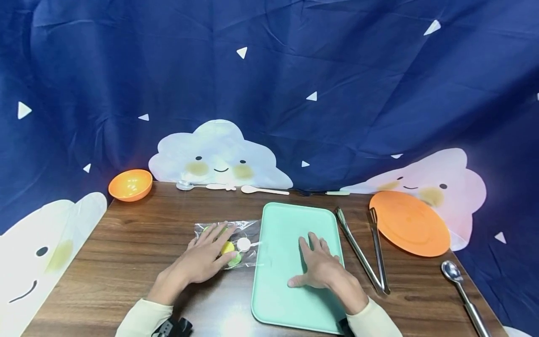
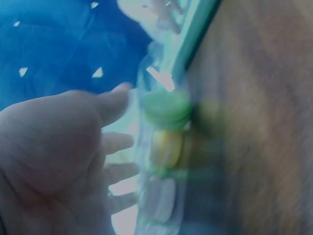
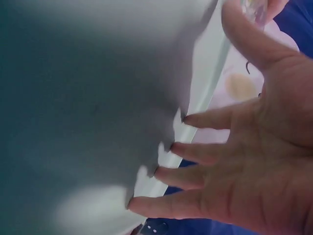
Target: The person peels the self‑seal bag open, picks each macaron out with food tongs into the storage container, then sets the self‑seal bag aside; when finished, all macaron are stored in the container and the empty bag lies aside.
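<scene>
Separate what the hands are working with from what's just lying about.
Probably in the job:
clear plastic bag of coloured discs, beneath left hand
mint rectangular tray, beneath right hand

Lying about:
round orange bowl
flat orange plate
silver metal tongs
silver metal scoop
long-handled white spoon

Bag [image 1: 251,232]: on table [image 1: 105,262], left of tray [image 1: 280,252]
Tongs [image 1: 358,250]: between tray and plate [image 1: 414,224]
Scoop [image 1: 469,304]: before plate, right edge
Bowl [image 1: 131,185]: back left corner

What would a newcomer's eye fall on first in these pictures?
Probably the mint-green rectangular tray on the brown wood-grain table, beneath the person's right hand. Next might come the round orange plate at the table's right edge and the round orange bowl at its far left corner.
</scene>
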Motion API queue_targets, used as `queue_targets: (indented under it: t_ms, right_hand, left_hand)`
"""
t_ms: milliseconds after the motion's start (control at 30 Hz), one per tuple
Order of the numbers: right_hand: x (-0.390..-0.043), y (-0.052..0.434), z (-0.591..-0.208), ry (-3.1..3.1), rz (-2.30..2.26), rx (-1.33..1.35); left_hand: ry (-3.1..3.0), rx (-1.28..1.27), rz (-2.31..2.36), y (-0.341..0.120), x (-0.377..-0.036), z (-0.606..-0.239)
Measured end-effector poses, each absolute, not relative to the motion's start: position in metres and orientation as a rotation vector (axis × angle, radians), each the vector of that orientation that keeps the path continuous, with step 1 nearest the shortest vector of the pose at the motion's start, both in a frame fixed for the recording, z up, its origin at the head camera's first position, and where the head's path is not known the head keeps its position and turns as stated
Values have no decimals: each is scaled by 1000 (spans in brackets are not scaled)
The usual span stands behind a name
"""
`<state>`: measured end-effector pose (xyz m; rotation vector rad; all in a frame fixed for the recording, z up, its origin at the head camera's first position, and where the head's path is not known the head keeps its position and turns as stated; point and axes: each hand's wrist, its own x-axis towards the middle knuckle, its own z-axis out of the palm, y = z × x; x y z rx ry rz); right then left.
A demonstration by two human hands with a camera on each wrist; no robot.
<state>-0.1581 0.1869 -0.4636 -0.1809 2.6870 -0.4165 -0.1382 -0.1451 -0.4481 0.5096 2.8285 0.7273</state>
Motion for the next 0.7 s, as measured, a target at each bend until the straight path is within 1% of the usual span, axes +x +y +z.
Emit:
queue_targets:
  t_ms: [100,167,433,700]
  right_hand:
    - [-164,199,-476,2670,-368,-233]
    - [-167,204,-476,2664,-359,-261]
    - [-167,214,-439,2612,-442,-320]
    - [-163,236,-424,2640,-600,-449]
  left_hand:
    - [2779,543,747,-154,-140,-443]
    - [2766,556,745,-157,-142,-442]
    - [2798,566,759,-165,-147,-444]
    - [2883,618,729,-165,-147,-444]
